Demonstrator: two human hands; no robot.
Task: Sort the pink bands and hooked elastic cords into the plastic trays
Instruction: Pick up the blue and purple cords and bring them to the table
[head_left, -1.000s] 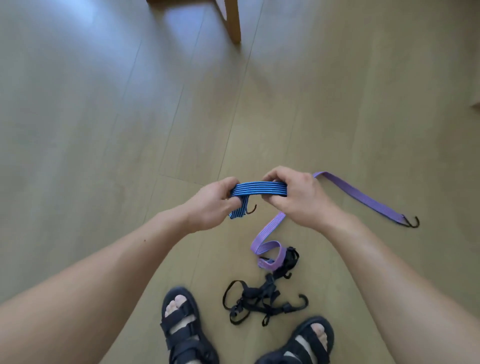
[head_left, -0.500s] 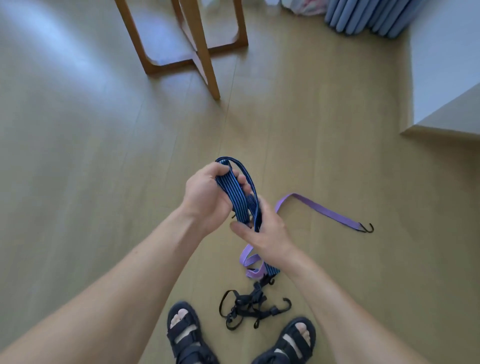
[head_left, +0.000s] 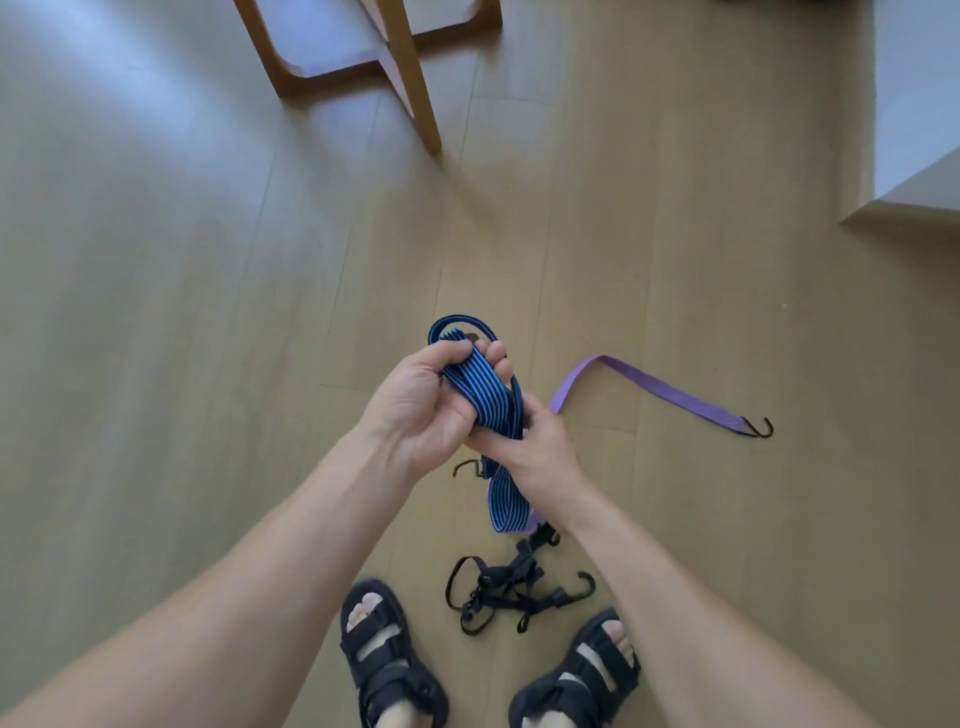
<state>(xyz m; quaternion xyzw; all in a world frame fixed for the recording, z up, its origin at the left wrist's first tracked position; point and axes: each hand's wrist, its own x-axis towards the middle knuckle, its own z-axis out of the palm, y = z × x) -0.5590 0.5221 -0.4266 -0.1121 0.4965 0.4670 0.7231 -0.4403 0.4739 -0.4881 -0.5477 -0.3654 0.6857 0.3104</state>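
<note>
Above the middle of the floor the left hand and right hand meet, gripping the folded cord between them. A long cord lies on the floor to their right. The tangled cords lie nearer, just ahead of the left foot and right foot. A furniture frame stands at the far side, a raised ledge at the far right.

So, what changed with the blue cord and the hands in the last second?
The blue striped cord, held level between both hands before, now runs lengthwise, loop pointing away. The left hand grips its upper part; the right hand moved down to the lower part. The purple cord and black cords stayed on the floor.
</note>
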